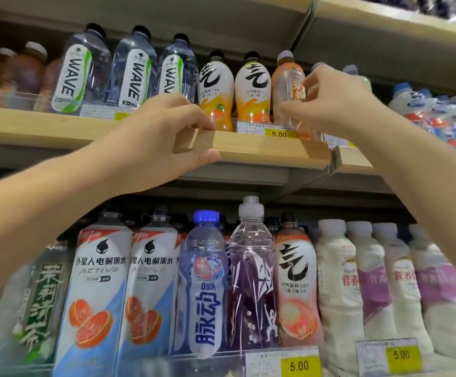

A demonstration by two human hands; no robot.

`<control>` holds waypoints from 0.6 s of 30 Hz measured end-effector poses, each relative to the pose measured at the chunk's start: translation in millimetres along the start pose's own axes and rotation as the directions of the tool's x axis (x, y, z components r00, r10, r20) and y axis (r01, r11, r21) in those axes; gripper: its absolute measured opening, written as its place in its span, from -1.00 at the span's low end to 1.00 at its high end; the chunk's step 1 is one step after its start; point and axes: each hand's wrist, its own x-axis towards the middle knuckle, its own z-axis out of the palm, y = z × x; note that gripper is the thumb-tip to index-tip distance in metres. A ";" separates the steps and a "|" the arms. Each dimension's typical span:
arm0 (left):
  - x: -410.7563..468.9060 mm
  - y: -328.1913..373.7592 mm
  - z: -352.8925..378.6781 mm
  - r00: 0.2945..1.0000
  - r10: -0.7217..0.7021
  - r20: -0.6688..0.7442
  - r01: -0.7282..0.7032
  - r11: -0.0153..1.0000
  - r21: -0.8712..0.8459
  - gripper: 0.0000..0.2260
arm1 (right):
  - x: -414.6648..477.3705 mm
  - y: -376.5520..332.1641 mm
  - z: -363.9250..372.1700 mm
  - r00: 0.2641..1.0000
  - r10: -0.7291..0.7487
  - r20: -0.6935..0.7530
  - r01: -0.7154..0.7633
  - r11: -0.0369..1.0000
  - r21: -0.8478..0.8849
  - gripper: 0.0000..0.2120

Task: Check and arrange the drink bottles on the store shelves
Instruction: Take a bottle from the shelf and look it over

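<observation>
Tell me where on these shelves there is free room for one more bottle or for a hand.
No bare standing spot shows: both rows are packed side by side. Headroom lies above the two orange-label bottles, under the top shelf board. The lower row leaves less headroom.

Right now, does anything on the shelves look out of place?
Yes: the orange bottle held by the right hand on the upper shelf has its label turned sideways, unlike the white-labelled bottles beside it.

Yellow 5.00 price tags sit on clear plastic rails, one above, two below.
</observation>
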 end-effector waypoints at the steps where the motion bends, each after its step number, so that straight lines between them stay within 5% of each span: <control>1: -0.7 -0.4 0.5 1.000 0.001 -0.010 -0.001 1.000 0.006 -0.55 | 3.4 0.8 1.7 1.000 0.016 0.001 -0.016 1.000 -0.017 -0.49; 9: -1.5 0.9 1.8 0.999 -0.035 -0.022 0.034 0.999 -0.008 -0.56 | 24.2 1.0 14.0 0.995 0.090 0.035 -0.081 0.978 -0.192 -0.22; 18: -3.0 2.1 1.6 0.999 -0.029 -0.028 0.029 1.000 0.000 -0.58 | 28.6 2.0 20.9 0.975 0.194 0.107 -0.193 0.981 -0.023 -0.50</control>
